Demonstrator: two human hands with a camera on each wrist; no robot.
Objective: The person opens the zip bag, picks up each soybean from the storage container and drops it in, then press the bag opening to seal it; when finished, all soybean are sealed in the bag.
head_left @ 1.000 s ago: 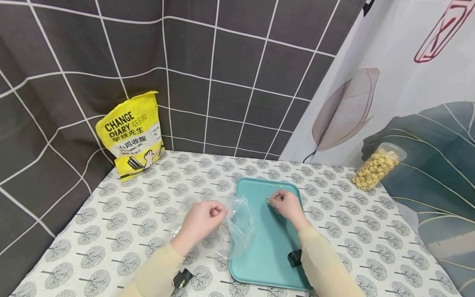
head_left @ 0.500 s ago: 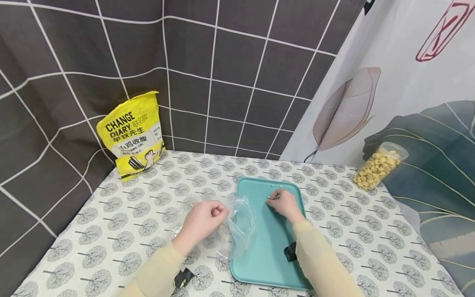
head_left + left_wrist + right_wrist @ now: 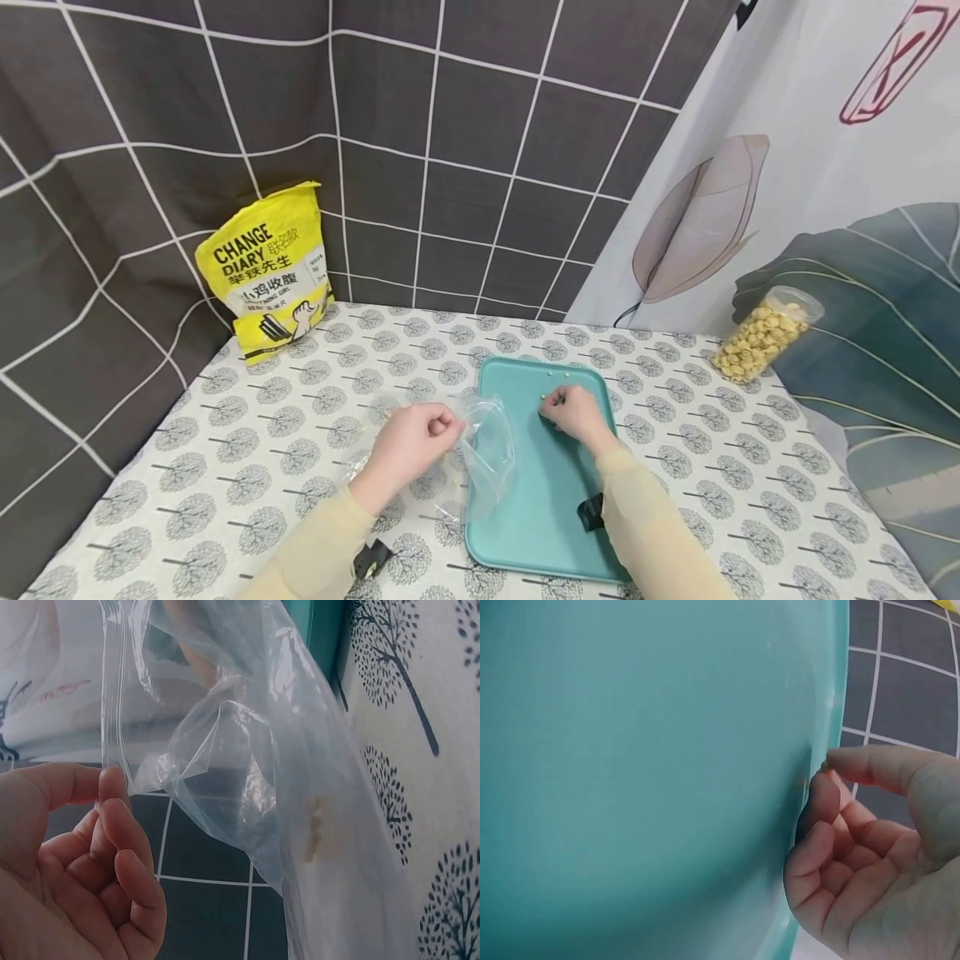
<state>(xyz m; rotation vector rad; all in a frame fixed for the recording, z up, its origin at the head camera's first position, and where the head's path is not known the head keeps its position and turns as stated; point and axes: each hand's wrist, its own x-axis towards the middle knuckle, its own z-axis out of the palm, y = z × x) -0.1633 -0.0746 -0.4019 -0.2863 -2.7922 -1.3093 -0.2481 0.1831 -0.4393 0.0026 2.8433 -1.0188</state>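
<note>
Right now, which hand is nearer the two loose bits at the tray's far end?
Right. The right hand is over the tray, just short of the bits; the left hand is farther off, left of the tray, pinching the clear bag.

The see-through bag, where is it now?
In the head view, the see-through bag is pinched in the left hand, overlapping the left edge of the teal tray.

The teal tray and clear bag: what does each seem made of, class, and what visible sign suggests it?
The teal tray looks like smooth moulded plastic, judging by its even colour and rounded corners, though coated metal is possible. The clear bag seems thin, glossy plastic film: it is see-through, creased and catches bright glints.
</note>
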